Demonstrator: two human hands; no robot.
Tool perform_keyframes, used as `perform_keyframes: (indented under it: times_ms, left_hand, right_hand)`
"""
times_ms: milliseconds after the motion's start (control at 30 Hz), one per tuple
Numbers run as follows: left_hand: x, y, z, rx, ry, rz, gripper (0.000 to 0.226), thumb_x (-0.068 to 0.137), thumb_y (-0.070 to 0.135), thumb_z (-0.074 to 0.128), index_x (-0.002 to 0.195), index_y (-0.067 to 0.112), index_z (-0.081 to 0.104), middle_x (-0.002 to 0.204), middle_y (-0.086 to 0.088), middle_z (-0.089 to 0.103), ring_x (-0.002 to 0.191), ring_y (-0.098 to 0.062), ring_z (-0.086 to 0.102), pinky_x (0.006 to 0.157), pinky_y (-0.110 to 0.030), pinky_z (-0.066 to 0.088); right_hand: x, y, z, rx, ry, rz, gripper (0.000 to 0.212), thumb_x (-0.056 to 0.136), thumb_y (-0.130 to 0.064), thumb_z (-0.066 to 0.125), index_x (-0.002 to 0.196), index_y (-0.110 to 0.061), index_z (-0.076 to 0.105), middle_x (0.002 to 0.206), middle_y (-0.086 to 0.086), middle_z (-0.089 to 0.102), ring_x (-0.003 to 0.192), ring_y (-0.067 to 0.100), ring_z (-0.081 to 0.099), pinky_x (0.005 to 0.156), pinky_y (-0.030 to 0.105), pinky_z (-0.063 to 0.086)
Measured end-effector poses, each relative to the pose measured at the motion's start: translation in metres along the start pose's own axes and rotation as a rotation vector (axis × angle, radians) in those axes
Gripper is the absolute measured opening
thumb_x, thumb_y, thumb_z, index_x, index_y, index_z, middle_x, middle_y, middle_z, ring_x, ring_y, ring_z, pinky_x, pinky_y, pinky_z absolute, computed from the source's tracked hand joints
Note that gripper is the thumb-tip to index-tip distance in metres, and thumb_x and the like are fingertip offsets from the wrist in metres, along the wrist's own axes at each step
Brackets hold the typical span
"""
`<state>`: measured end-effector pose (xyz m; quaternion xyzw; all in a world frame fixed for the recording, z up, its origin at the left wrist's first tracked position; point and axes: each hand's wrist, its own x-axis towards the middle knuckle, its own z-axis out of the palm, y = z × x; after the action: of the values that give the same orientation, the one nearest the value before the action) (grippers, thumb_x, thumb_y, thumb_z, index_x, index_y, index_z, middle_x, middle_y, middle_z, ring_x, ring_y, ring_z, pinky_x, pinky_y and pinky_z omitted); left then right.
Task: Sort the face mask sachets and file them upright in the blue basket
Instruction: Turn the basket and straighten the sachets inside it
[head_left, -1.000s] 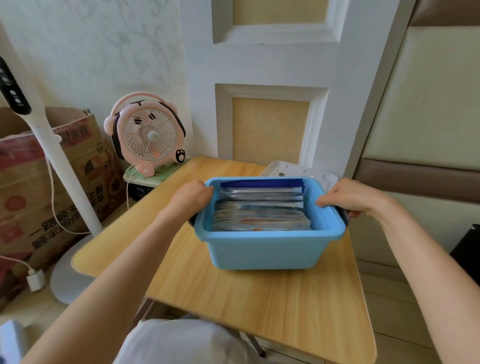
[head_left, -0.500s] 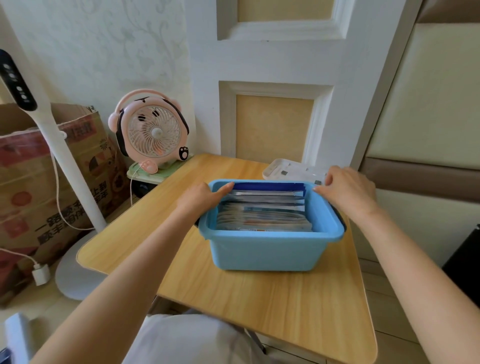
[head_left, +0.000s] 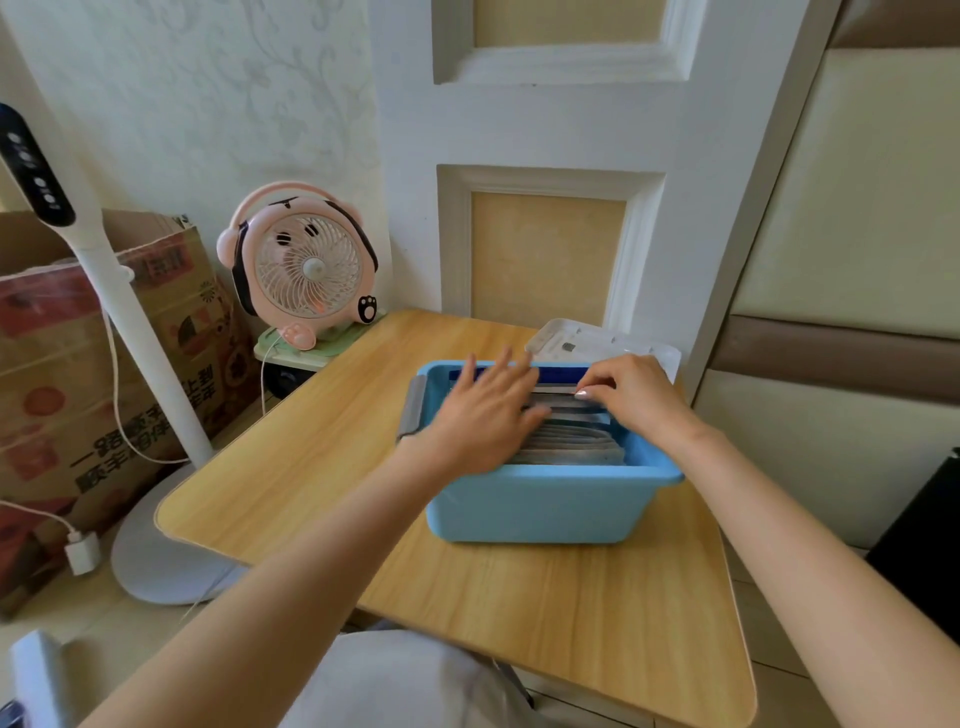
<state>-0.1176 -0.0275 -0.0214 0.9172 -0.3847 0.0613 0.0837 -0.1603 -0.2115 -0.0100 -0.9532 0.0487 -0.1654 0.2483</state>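
A rectangular blue plastic basket (head_left: 545, 506), smooth-walled with a grey handle (head_left: 413, 410) on its left rim, sits toward the far right of the pale wood-grain surface (head_left: 311, 447). Flat, silvery foil sachets (head_left: 571, 447) stand upright in a row inside it, with a dark blue one at the far end. The left grip (head_left: 483, 415) is wide, its fingers straight and spread over the sachets' top edges. The right grip (head_left: 634, 395) is narrow, with curled fingers and thumb pinching a sachet's top edge near the far end. A white plastic device (head_left: 597, 340) lies just behind the basket. Left of the surface stand a round pink fan (head_left: 306, 270), a white pole (head_left: 130, 322) and a cardboard box (head_left: 52, 364).
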Motion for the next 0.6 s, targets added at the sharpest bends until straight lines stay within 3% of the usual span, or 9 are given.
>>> perform_keyframes:
  times_ms: [67,167,333,433,500,600]
  left_hand:
    - [0.004,0.007,0.004,-0.023,-0.175,-0.064,0.062,0.099,0.047,0.015,0.151,0.014,0.004,0.159,-0.001,-0.005,0.146,-0.018,-0.009,0.118,-0.047,-0.006]
    - [0.009,0.017,0.004,0.001,-0.235,-0.16,0.064,0.099,0.046,0.013,0.15,0.01,-0.002,0.158,-0.005,-0.01,0.145,-0.023,-0.011,0.117,-0.052,-0.006]
    - [0.01,0.032,0.017,-0.026,-0.166,-0.238,0.069,0.098,0.05,0.012,0.149,0.007,-0.005,0.157,-0.009,-0.012,0.144,-0.025,-0.015,0.114,-0.049,-0.013]
    - [0.008,0.029,0.018,-0.031,-0.141,-0.23,0.068,0.098,0.05,0.011,0.15,0.01,-0.004,0.158,-0.006,-0.012,0.145,-0.022,-0.014,0.115,-0.048,-0.013]
    - [0.007,0.03,0.017,-0.034,-0.127,-0.231,0.066,0.098,0.048,0.011,0.15,0.01,-0.003,0.158,-0.005,-0.01,0.145,-0.022,-0.013,0.115,-0.048,-0.013]
    - [0.005,0.031,0.017,-0.055,-0.093,-0.246,0.063,0.099,0.045,0.011,0.15,0.009,0.0,0.158,-0.006,-0.008,0.146,-0.022,-0.011,0.115,-0.05,-0.012]
  right_hand:
    - [-0.002,-0.004,0.005,-0.133,0.062,0.055,0.021,0.091,-0.027,0.059,0.093,-0.007,0.068,0.096,0.01,0.068,0.087,0.021,0.059,0.071,0.028,0.04]
    - [-0.005,-0.014,0.016,-0.307,0.044,0.166,0.039,0.097,-0.038,0.045,0.11,-0.002,0.049,0.108,0.017,0.062,0.096,0.031,0.059,0.066,0.031,0.038]
    - [0.005,-0.012,0.024,0.154,-0.139,0.445,0.066,0.096,-0.042,0.043,0.136,0.001,0.016,0.137,0.014,0.048,0.121,0.029,0.049,0.087,0.035,0.04]
    - [0.006,-0.006,0.024,0.321,-0.135,0.504,0.079,0.093,-0.046,0.048,0.141,0.001,0.006,0.139,0.007,0.046,0.125,0.026,0.046,0.096,0.036,0.04]
    - [0.004,-0.005,0.023,0.356,-0.142,0.527,0.08,0.09,-0.051,0.05,0.144,-0.003,0.015,0.132,0.006,0.049,0.12,0.026,0.049,0.096,0.038,0.043]
    - [0.002,-0.002,0.02,0.409,-0.211,0.411,0.05,0.091,-0.047,0.052,0.13,-0.016,0.051,0.113,0.0,0.059,0.107,0.018,0.054,0.091,0.032,0.045]
